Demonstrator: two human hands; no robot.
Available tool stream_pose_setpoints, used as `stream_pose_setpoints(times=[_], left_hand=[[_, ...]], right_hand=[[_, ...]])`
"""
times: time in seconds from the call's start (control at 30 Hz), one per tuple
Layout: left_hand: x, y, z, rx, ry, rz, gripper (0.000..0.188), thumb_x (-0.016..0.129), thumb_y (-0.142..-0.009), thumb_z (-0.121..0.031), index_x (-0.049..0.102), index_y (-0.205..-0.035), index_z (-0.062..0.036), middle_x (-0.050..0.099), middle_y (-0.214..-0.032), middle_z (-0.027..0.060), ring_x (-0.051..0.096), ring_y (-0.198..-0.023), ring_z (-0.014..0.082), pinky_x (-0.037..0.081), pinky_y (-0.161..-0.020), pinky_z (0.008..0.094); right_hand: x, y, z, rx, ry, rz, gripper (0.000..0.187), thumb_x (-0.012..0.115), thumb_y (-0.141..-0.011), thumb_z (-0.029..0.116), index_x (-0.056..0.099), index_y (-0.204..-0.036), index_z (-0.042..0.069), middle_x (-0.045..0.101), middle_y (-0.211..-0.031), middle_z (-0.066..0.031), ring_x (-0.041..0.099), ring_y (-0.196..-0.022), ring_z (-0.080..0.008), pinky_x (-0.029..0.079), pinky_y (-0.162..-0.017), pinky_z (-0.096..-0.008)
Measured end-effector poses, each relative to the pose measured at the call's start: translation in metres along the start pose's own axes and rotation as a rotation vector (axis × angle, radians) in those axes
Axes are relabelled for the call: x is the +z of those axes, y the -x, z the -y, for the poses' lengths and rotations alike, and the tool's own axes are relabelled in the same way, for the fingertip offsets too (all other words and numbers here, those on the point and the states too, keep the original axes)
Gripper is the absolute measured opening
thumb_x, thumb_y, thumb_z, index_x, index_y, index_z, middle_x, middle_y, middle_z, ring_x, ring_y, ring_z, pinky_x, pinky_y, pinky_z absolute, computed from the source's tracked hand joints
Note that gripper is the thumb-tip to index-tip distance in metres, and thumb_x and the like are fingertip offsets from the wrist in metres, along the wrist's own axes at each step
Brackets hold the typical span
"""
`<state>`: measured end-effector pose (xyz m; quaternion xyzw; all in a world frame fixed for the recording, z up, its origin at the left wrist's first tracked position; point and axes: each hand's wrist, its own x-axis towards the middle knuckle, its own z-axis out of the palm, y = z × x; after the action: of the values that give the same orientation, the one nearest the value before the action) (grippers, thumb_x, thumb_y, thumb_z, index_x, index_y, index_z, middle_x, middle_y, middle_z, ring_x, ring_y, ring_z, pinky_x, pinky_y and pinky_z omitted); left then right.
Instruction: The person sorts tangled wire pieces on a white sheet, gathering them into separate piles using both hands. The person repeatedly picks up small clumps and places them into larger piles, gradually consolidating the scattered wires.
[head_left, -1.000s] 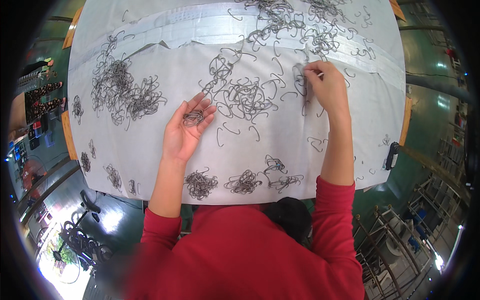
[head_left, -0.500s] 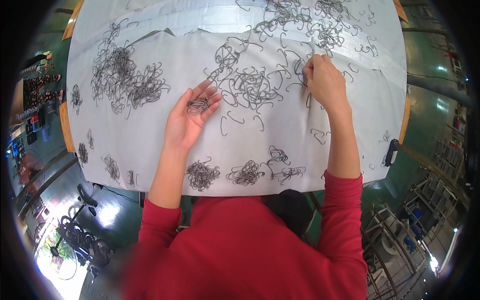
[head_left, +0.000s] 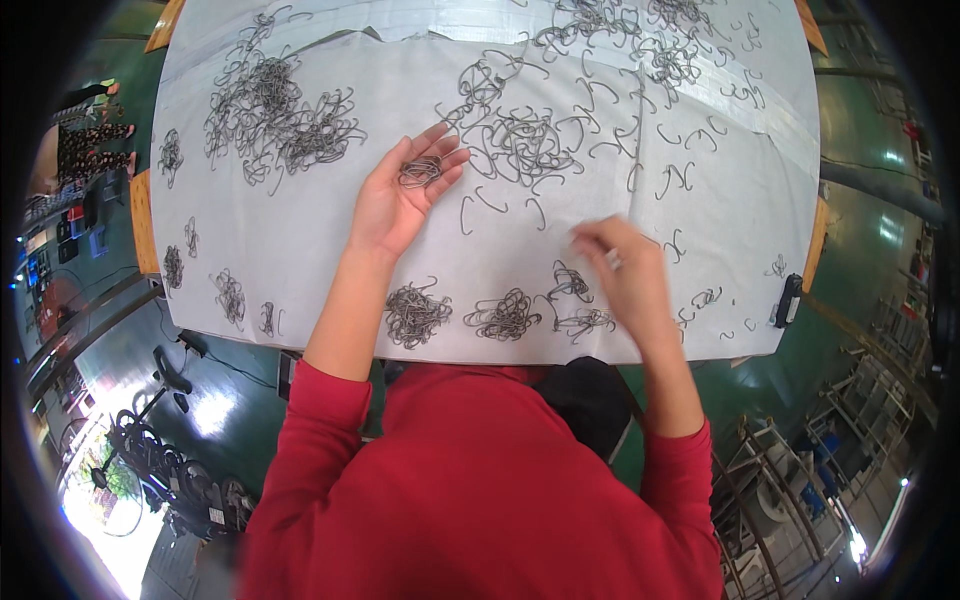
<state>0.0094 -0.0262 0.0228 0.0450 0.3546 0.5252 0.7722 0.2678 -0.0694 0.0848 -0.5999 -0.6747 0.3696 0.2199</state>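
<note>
your left hand (head_left: 393,205), palm up and half open, cradles wire hooks (head_left: 421,173); hold it level so none slide. loose hooks (head_left: 525,145) lie just right of its fingertips. your right hand (head_left: 630,268) is blurred, curled, contents unclear.

Below and around, a broad, pale grey sheeted table (head_left: 300,235), crossed near the far side by a shiny silvery strip (head_left: 350,18). Set along both sides, wooden edge pieces (head_left: 143,215). At the right edge, a small black rectangular device (head_left: 789,300). Beyond the front edge, a rounded black thing (head_left: 590,405), kind unclear, above green floor (head_left: 725,390). Far left, part of another person (head_left: 95,133) in dark patterned clothing. Lower left, a black jumble of equipment (head_left: 165,455) beside a glaring bright opening (head_left: 115,540). Lower right, metal-framed racks (head_left: 850,400) and something blue (head_left: 818,450).
</note>
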Motion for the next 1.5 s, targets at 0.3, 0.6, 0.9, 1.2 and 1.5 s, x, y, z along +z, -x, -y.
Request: stream_pose_setpoints(times=[0.3,0.6,0.9,1.2,1.5], left_hand=[[-0.001,-0.001,-0.001,-0.029,0.015,-0.025,0.041,0.034,-0.098,-0.02,0.042,-0.126,0.0076,0.055,-0.115,0.0189,0.054,-0.109,0.0311,0.049,-0.092,0.0366],[-0.002,0.0,-0.002,-0.04,0.035,-0.01,0.041,0.035,-0.098,-0.022,0.042,-0.127,0.0073,0.056,-0.114,0.0187,0.054,-0.109,0.0311,0.049,-0.093,0.0366],[0.001,0.002,-0.002,-0.058,0.022,-0.02,0.043,0.037,-0.097,-0.023,0.043,-0.126,0.0077,0.056,-0.114,0.0183,0.055,-0.108,0.031,0.05,-0.091,0.0356],[0.025,0.013,0.018,-0.207,0.113,-0.043,0.04,0.039,-0.096,-0.022,0.047,-0.12,0.0093,0.057,-0.109,0.0175,0.057,-0.103,0.03,0.05,-0.09,0.0363],[0.025,0.025,0.01,-0.235,0.177,-0.102,0.034,0.041,-0.095,-0.02,0.052,-0.113,0.0069,0.059,-0.106,0.0159,0.058,-0.102,0.029,0.052,-0.087,0.0359]], right_hand=[[0.025,0.009,0.009,-0.122,0.103,0.283,0.007,0.063,-0.077,0.012,0.065,-0.084,0.009,0.058,-0.079,-0.0071,0.06,-0.072,-0.0291,0.048,-0.062,-0.0372],[0.018,-0.106,-0.009,-0.127,0.213,-0.064,0.006,0.062,-0.08,0.013,0.063,-0.084,0.008,0.057,-0.079,-0.0058,0.059,-0.069,-0.0258,0.046,-0.06,-0.0355],[0.022,-0.143,-0.01,-0.385,0.551,0.142,0.007,0.063,-0.079,0.013,0.062,-0.082,0.007,0.059,-0.082,-0.0069,0.058,-0.071,-0.0288,0.046,-0.065,-0.0363],[0.005,-0.098,0.041,-0.176,-0.122,0.351,0.009,0.058,-0.082,0.012,0.059,-0.084,0.003,0.056,-0.082,-0.0088,0.054,-0.068,-0.022,0.044,-0.064,-0.0318],[0.024,-0.101,0.008,-0.174,0.328,0.063,0.019,0.057,-0.082,0.008,0.067,-0.096,0.015,0.057,-0.083,-0.0055,0.06,-0.07,-0.0247,0.047,-0.061,-0.0353]])
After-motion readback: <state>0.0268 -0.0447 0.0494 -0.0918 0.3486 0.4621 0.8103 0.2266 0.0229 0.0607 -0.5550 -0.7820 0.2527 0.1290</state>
